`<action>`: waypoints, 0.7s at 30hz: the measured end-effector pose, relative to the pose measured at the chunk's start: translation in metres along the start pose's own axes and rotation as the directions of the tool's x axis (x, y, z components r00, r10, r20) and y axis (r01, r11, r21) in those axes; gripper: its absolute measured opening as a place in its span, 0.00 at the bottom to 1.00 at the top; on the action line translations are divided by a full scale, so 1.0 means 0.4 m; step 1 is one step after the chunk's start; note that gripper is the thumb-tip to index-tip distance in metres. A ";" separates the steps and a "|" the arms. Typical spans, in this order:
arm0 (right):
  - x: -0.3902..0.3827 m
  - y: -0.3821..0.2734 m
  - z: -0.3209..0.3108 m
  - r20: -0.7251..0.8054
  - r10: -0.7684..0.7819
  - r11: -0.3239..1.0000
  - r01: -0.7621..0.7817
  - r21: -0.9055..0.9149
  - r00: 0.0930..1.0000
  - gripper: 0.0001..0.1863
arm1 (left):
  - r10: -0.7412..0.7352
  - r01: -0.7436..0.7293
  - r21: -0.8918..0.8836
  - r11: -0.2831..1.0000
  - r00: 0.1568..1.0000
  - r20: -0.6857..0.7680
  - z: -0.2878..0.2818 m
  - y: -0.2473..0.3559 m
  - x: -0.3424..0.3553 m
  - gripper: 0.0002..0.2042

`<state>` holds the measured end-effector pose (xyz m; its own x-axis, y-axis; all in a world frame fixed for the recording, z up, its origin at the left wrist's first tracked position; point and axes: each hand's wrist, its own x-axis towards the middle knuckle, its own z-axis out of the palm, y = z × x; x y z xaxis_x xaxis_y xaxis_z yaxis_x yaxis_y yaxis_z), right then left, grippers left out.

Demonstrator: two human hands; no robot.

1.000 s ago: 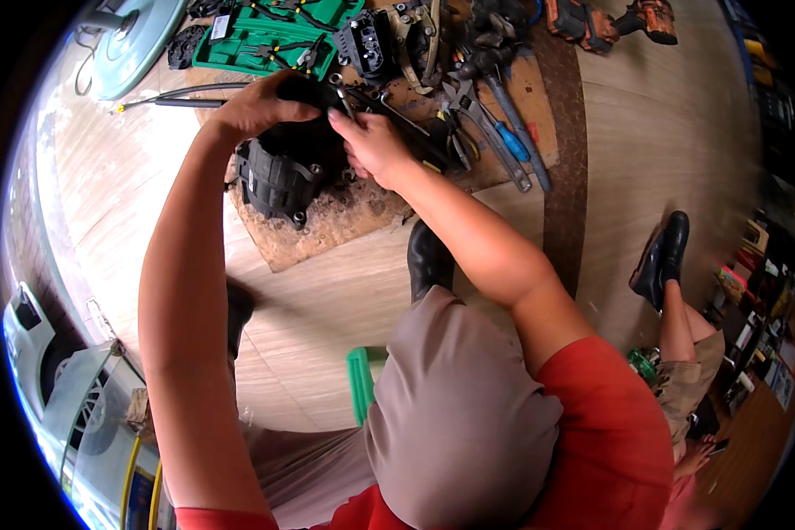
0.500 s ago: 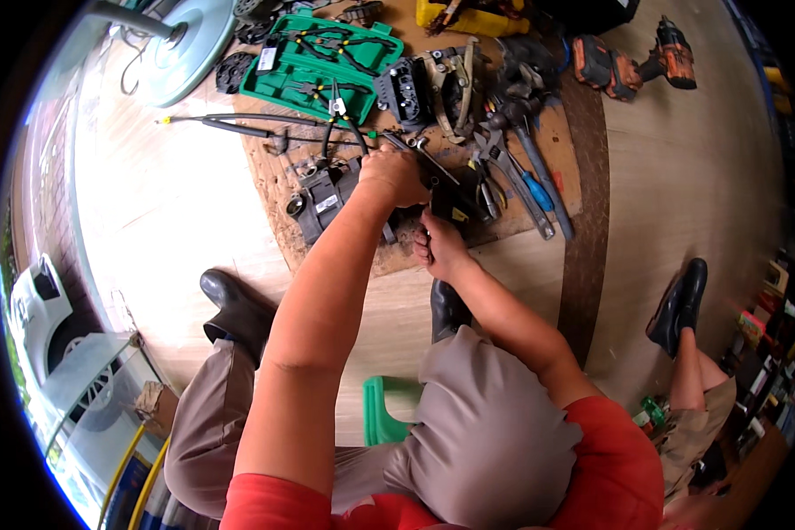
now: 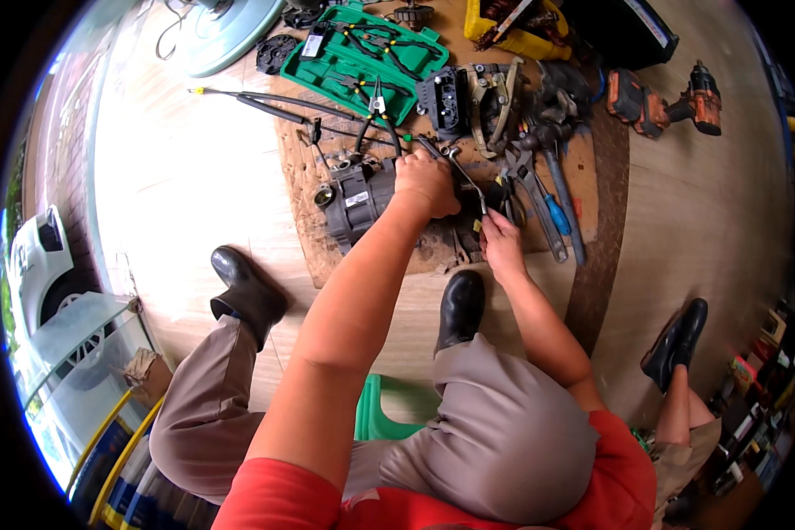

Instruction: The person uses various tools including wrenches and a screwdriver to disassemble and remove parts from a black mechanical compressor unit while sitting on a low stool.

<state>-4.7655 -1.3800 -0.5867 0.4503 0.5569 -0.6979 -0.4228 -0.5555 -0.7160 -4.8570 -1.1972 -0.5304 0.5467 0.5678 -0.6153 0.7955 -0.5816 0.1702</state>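
Observation:
A dark grey metal compressor [image 3: 355, 196] with a white label lies on its side on a worn wooden board [image 3: 314, 256]. My left hand [image 3: 427, 184] is closed over its right part, fingers curled down the far side and hiding that end. To the right, my right hand [image 3: 501, 240] pinches the near end of a silver combination wrench [image 3: 470, 179], whose far end points toward the compressor. Close beside the wrench lie pliers [image 3: 514, 208], an adjustable wrench [image 3: 537, 205], a blue-handled screwdriver [image 3: 556, 215] and a long-handled hammer [image 3: 564, 190].
Behind the compressor lies an open green case [image 3: 327, 75] with several pliers. A black housing [image 3: 443, 99] and a metal bracket [image 3: 496, 110] stand beside it. Cables [image 3: 274, 108] stretch left. A cordless drill [image 3: 702, 99] lies far right; another person's shoe [image 3: 676, 344] is at right.
My right hand has moved right, away from my left hand, and now grips the wrench that lay loose on the board. My left hand stays on the compressor. The whole view has shifted slightly.

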 end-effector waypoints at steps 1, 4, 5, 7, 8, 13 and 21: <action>0.006 0.006 0.000 0.009 -0.009 1.000 0.009 -0.028 1.000 0.15 | 0.000 0.000 0.002 1.000 1.000 0.002 -0.001 0.001 0.001 0.35; 0.016 0.021 0.000 0.033 -0.023 0.997 0.026 -0.075 0.999 0.15 | -0.002 0.002 -0.003 1.000 1.000 -0.003 -0.003 0.003 -0.001 0.34; 0.016 0.017 0.002 0.038 -0.027 0.998 0.029 -0.063 0.999 0.15 | -0.003 0.003 -0.002 1.000 1.000 -0.005 -0.010 0.004 -0.001 0.35; 0.015 0.015 0.006 0.042 -0.018 0.999 0.020 -0.049 0.999 0.16 | -0.001 0.001 -0.007 1.000 1.000 -0.007 -0.002 0.000 -0.003 0.35; 0.018 0.017 0.005 0.038 -0.008 0.999 0.010 -0.049 0.999 0.16 | 0.005 -0.005 -0.011 1.000 1.000 -0.012 -0.001 0.001 -0.003 0.35; 0.032 0.015 0.015 0.051 -0.017 1.000 0.017 -0.007 0.999 0.16 | 0.009 -0.010 -0.023 1.000 0.999 -0.034 0.003 0.001 -0.002 0.34; 0.060 0.015 0.044 0.120 -0.203 0.925 0.231 -0.301 0.972 0.16 | 0.020 -0.023 -0.055 0.998 0.999 -0.049 0.010 -0.010 -0.003 0.34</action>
<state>-4.7710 -1.3591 -0.6082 0.4294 0.7281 -0.5343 -0.0503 -0.5714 -0.8191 -4.8619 -1.1977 -0.5334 0.5747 0.5838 -0.5735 0.7960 -0.5614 0.2263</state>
